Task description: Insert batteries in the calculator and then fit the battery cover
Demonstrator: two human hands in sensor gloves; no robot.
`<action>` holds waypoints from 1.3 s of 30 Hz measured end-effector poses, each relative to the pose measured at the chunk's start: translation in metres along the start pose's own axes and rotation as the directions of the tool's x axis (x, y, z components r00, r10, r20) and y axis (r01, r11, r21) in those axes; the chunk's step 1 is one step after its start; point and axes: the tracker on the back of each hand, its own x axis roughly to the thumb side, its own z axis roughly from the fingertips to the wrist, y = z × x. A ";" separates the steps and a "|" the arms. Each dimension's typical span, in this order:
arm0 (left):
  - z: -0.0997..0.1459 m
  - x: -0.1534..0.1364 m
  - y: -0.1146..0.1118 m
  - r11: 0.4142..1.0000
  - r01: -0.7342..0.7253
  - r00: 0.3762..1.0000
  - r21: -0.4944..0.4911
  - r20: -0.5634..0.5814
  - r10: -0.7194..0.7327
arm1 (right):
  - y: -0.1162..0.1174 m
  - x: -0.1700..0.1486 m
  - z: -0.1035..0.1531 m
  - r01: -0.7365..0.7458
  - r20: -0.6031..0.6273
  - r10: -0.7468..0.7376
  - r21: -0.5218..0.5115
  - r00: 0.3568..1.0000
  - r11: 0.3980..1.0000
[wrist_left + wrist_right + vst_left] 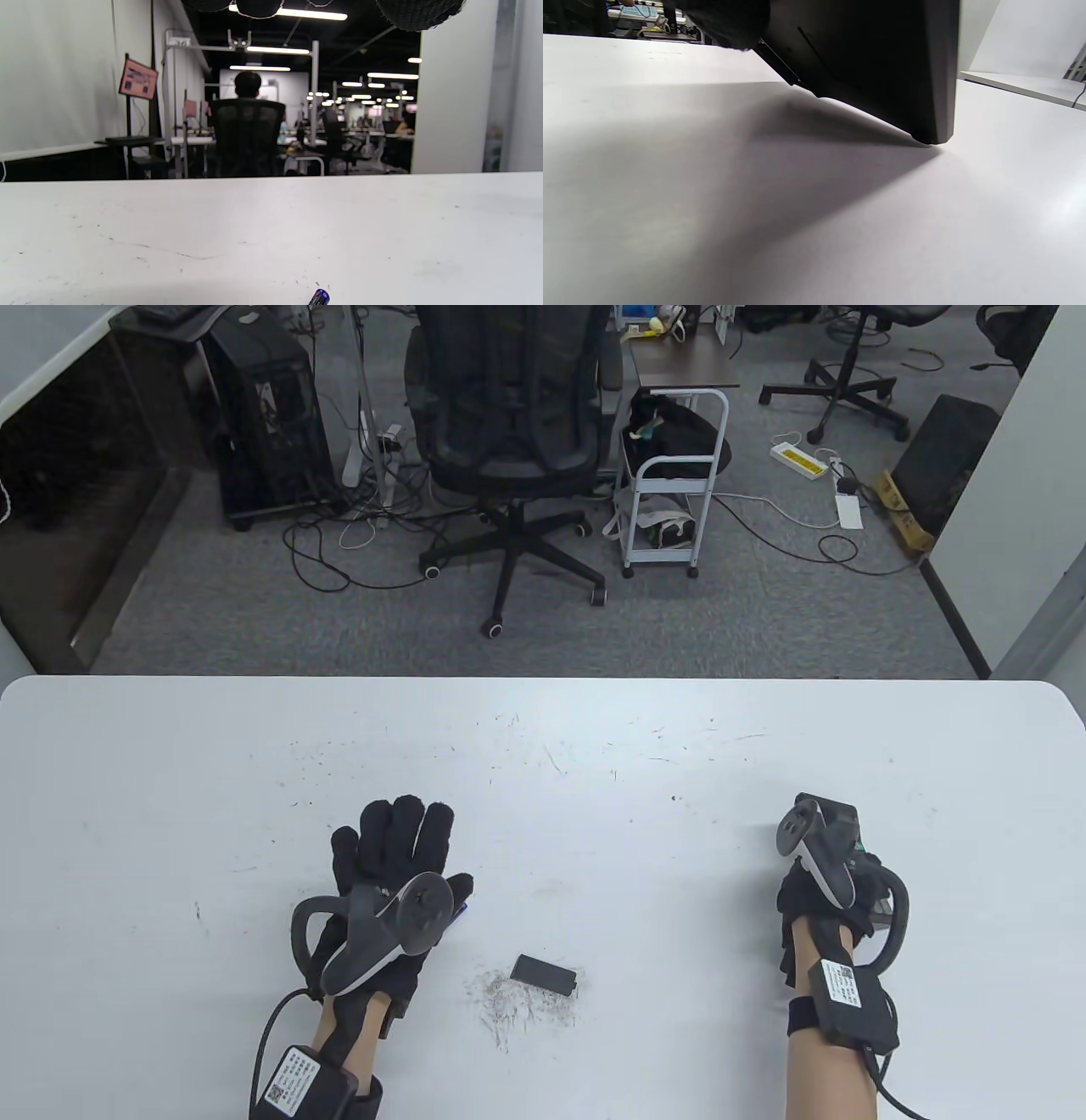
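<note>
My left hand [399, 840] lies open with its fingers stretched out over the table, holding nothing. A blue battery [461, 909] peeks out by its thumb side and shows at the bottom of the left wrist view [320, 298]. The black battery cover [545, 976] lies flat on the table between my hands. My right hand [802, 899] grips the black calculator [840, 819], tilted on edge. In the right wrist view the calculator [874, 63] rests one corner on the table. Its battery bay is hidden.
The white table [170, 780] is scuffed, with a patch of scratches [509, 1005] beside the cover. Its far edge runs across the middle of the table view. Beyond it on the floor are an office chair [509, 432] and a white cart [674, 492].
</note>
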 end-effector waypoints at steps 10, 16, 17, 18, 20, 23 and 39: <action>0.002 0.001 0.003 1.000 -0.015 1.000 0.013 0.017 0.015 | -0.043 0.010 0.050 0.402 0.247 -0.430 0.159 0.868 0.902; 0.004 -0.002 0.006 0.999 -0.030 0.999 0.024 0.016 0.030 | -0.047 0.014 0.078 0.666 0.307 -0.795 0.434 0.524 0.607; 0.005 -0.002 0.007 0.999 -0.031 0.999 0.026 0.015 0.031 | -0.046 0.016 0.080 0.682 0.298 -0.829 0.472 0.473 0.559; 0.005 -0.003 0.007 0.999 -0.035 0.999 0.028 0.014 0.035 | -0.044 0.019 0.084 0.690 0.283 -0.865 0.522 0.414 0.501; 0.005 -0.004 0.007 0.999 -0.040 0.999 0.028 0.013 0.039 | -0.040 0.025 0.090 0.693 0.250 -0.916 0.599 0.314 0.401; 0.006 -0.006 0.007 0.999 -0.039 0.999 0.027 0.009 0.039 | -0.029 0.041 0.101 0.669 0.165 -0.975 0.709 0.148 0.221; 0.004 -0.007 0.005 0.999 -0.029 1.000 0.012 -0.007 0.030 | 0.002 0.080 0.128 0.416 -0.230 -0.954 0.862 -0.191 -0.291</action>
